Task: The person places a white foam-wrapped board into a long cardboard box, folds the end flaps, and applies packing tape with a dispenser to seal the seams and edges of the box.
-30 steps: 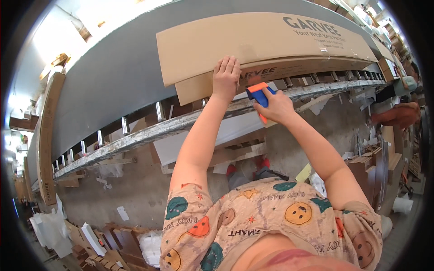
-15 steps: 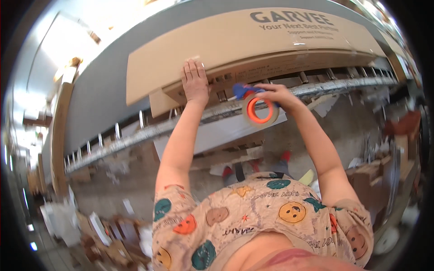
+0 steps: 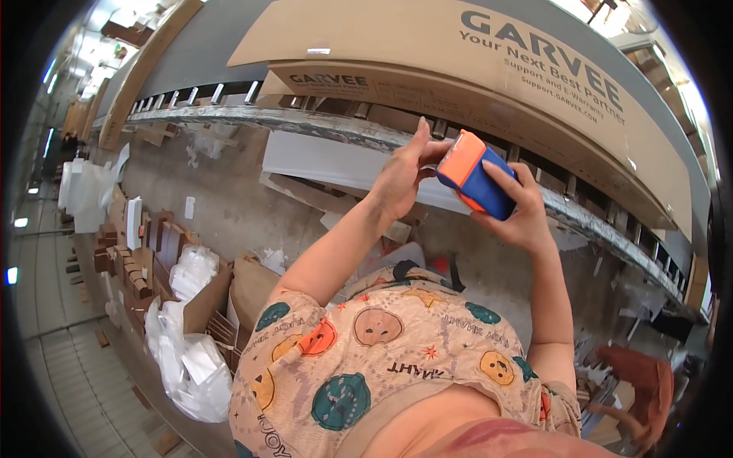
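Right hand (image 3: 513, 210) is gripping an orange-and-blue tape dispenser (image 3: 475, 175) while left hand (image 3: 403, 175), fingers half-curled, is pinching its front end, best steadied near the conveyor's (image 3: 336, 131) edge.

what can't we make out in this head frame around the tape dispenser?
- Head view: the tape roll and blade of the tape dispenser, hidden by its orange and blue body.
- Right hand: palm side hidden behind the dispenser.
- Left hand: what its fingertips pinch, too small.
- Long cardboard box: far end cut off by the rim.
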Demonstrator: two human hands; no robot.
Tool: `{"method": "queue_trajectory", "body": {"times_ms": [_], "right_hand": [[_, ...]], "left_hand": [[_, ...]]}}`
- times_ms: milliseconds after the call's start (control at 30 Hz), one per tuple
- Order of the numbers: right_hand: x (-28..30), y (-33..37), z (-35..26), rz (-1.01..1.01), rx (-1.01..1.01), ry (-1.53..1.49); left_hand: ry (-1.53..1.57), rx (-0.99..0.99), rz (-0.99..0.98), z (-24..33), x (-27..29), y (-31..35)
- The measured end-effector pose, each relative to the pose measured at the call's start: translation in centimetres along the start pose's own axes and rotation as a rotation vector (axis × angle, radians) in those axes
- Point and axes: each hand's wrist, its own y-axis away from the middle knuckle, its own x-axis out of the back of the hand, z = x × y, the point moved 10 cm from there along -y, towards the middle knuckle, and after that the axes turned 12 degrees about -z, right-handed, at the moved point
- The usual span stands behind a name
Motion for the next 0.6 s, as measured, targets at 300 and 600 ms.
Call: {"method": "queue_trajectory", "body": {"times_ms": [300,600], "right_hand": [[1.4,-2.8,0.4,-0.002,0.090,0.093],[0.4,-10.6,-0.5,-0.091,0.216,0.154]], "left_hand": [[0.494,-0.111,-0.076,-1.3,0.7,-4.0],[0.585,-0.304,-0.105,2.7,6.0,-6.4]]}}
